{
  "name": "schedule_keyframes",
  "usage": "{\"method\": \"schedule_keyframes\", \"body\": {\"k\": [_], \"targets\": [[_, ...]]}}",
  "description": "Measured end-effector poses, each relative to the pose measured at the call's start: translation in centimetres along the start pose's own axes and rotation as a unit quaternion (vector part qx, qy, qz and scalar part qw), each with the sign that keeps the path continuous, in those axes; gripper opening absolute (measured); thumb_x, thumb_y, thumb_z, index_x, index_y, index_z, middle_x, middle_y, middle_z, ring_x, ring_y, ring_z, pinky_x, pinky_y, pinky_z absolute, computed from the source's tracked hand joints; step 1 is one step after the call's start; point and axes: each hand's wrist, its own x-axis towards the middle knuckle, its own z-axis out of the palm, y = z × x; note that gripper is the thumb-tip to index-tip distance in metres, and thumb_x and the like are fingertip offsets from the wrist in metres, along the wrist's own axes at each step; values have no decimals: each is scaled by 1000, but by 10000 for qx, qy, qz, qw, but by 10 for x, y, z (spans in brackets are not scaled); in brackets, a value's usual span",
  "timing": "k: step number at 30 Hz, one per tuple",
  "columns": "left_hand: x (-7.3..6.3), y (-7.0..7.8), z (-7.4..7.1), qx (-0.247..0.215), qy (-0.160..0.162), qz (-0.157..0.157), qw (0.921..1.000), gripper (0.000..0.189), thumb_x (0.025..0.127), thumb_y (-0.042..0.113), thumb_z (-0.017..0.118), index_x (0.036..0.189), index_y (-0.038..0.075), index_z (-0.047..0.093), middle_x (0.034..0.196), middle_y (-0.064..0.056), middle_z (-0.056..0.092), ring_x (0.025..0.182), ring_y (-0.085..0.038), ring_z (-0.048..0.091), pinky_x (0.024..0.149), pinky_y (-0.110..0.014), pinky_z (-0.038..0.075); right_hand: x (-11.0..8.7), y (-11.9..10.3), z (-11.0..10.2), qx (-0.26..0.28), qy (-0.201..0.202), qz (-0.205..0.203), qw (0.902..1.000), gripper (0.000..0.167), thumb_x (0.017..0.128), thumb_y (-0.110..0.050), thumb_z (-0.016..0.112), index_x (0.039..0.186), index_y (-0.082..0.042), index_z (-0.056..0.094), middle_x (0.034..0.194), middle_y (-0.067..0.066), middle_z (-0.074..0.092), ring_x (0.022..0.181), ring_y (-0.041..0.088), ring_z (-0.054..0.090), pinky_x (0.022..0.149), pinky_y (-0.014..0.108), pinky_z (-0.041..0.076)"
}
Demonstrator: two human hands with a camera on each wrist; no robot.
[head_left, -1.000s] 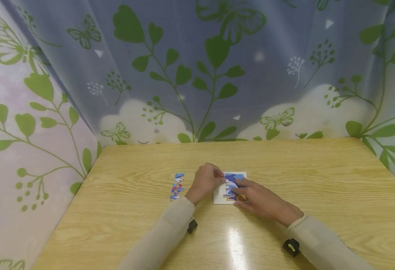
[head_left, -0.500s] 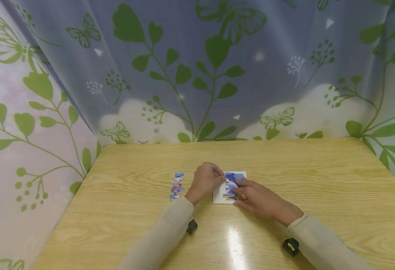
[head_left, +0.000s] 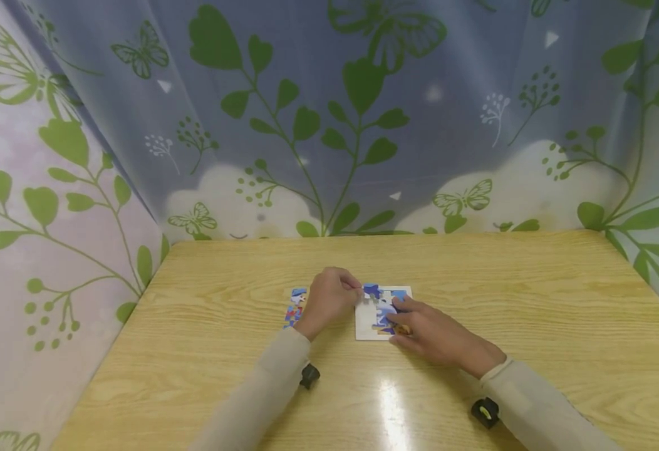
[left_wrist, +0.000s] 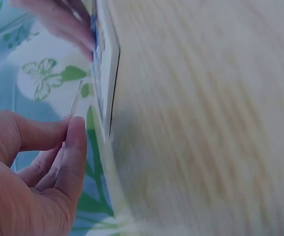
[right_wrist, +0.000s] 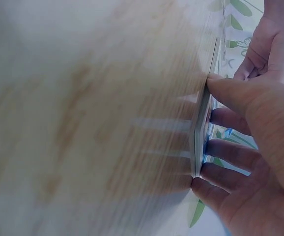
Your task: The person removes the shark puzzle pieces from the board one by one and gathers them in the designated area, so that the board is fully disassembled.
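My left hand (head_left: 329,299) pinches a dark blue jigsaw puzzle piece (head_left: 371,290) between thumb and finger, raised over the upper left of the white puzzle board (head_left: 366,327). In the left wrist view the puzzle piece (left_wrist: 76,98) shows as a thin, edge-on sliver, apart from the board. My right hand (head_left: 433,332) rests on the board's right side, its fingers spread over joined pieces with blue and white printing (head_left: 384,314). The right wrist view has the thumb (right_wrist: 220,89) touching the board's edge. That hand hides part of the picture.
Several loose puzzle pieces (head_left: 294,308) lie in a column left of the board, partly behind my left wrist. The wooden table (head_left: 222,369) meets a leaf-patterned curtain (head_left: 329,156) at the back. Black wrist devices (head_left: 485,412) sit under both sleeves.
My left hand has drawn a little left and up, lifting the blue puzzle piece off the joined pieces and leaving a white gap there. My right hand has stayed in place.
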Motion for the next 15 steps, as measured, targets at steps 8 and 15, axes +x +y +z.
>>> {"method": "schedule_keyframes", "body": {"k": [8,15], "targets": [[-3,-10,-21,-27,128,-197,9997,4,82,6,77,86,7,76,79,-1,71,73,-17,64,66,-31,54,1,1,2,-41,35,-24,10000,42,95,-21,72,123,10,66,135,31,56,131,50,49,106,55,41],[-6,-19,-34,119,163,-274,9994,4,84,7,78,85,5,75,79,-2,70,72,-18,63,66,-32,53,-1,1,1,-31,-39,53,10000,43,95,-20,72,124,11,65,138,32,54,131,50,48,106,56,41]]}}
